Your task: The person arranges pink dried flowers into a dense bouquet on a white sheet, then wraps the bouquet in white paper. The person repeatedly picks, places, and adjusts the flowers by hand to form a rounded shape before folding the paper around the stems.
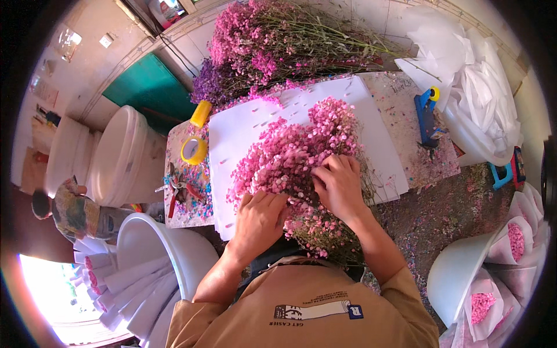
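Note:
A loose bunch of small pink baby's breath flowers point(290, 152) lies over white paper sheets point(380, 145) on the table, its lower sprigs hanging past the near edge toward my body. My left hand point(259, 221) is at the bunch's near left side, fingers curled in and closed on the blossoms. Higher up on the right, my right hand point(338, 187) pinches into the same bunch with bent fingers. Blossoms partly cover the fingertips of both hands.
Left on the table are yellow tape rolls point(194, 151) and red-handled pruning shears point(177, 188). A blue tape dispenser point(428, 120) stands right. More pink flowers point(249, 40) lie behind. Buckets of wrapped bouquets flank me, left point(180, 249) and right point(458, 278). Another person point(75, 209) is far left.

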{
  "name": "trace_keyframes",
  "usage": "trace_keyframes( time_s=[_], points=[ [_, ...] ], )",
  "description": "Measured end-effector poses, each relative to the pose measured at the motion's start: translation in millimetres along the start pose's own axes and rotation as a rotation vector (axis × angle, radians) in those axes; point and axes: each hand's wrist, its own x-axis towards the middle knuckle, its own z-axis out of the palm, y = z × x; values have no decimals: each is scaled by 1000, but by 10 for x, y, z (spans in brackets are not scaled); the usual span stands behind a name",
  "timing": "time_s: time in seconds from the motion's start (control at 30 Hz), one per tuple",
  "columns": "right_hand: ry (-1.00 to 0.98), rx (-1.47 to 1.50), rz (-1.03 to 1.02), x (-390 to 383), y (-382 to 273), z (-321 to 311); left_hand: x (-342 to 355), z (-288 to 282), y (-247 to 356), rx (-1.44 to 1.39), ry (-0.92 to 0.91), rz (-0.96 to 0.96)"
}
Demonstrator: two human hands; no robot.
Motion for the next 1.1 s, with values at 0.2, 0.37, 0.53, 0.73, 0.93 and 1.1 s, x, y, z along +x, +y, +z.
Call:
trace_keyframes(
  time_s=[0.2, 0.37, 0.53, 0.73, 0.93, 1.1],
  points=[
    [-100, 9, -119, 32, -171, 33, -56, 89, -28, -29, 88, -67],
    [-284, 45, -180, 60, -112, 192, -147, 147, -65, -58, 210, -69],
    [-345, 21, -157, 28, -151, 87, -248, 160, -171, -98, 231, -81],
    [-111, 166, -56, 90, -69, -30, -294, 199, -241, -147, 255, -68],
    [-89, 238, -34, 40, -71, -133, -283, 201, -277, -193, 251, -61],
    [-233, 77, -164, 155, -276, -80, -261, 182, -271, -174, 238, 23]
  ],
)
